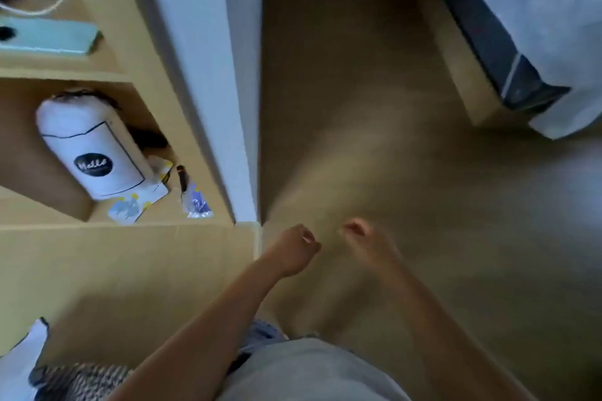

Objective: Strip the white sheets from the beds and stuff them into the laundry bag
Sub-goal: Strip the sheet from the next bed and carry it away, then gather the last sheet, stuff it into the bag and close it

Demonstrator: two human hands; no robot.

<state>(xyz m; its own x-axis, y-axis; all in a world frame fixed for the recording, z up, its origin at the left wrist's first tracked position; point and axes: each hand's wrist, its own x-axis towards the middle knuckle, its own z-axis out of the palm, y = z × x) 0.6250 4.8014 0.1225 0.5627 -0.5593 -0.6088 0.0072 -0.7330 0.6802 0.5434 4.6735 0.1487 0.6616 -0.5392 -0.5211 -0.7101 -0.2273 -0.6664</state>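
Note:
A bed with a white sheet (547, 10) over a dark mattress (488, 39) fills the top right corner; the sheet hangs over the near corner. My left hand (294, 247) is low in the middle, over the floor, fingers curled in with nothing in them. My right hand (365, 238) is just to its right, blurred by motion, fingers bent and holding nothing. Both hands are far from the bed. A white drawstring bag (91, 150) with a black round label lies in a wooden shelf compartment at the left.
A wooden shelf unit (130, 270) takes up the left side, with small packets (195, 202) and cards beside the bag. A white wall edge (228, 75) runs down the middle. Brown floor (358, 107) stretches between shelf and bed. Patterned fabric (81, 381) lies at bottom left.

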